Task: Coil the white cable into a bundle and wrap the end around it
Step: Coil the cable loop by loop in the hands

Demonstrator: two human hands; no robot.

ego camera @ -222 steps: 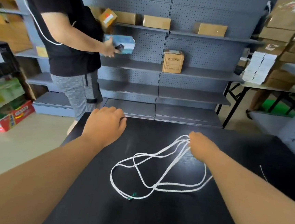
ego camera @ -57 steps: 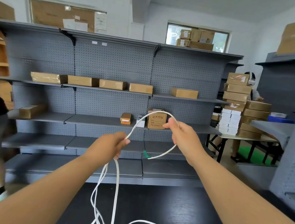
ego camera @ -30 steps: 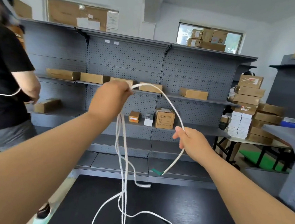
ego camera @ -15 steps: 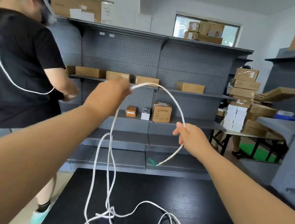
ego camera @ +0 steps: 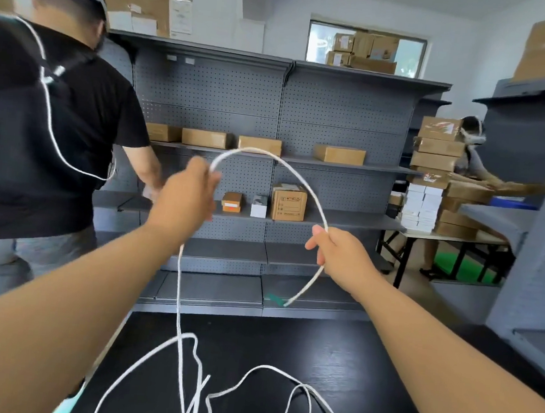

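Both our hands are pinching the white cable point(ego camera: 256, 151): left hand point(ego camera: 186, 198) at 10 o'clock of its arc, right hand point(ego camera: 339, 252) at 4; slack is lying on the desk point(ego camera: 382, 364). We are aiming for equal-sized loops.

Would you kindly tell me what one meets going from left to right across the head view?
Person in black shirt → left hand gripping the white cable → small brown box → small white box → larger cardboard box → right hand pinching it → stacked cartons → person at far right.
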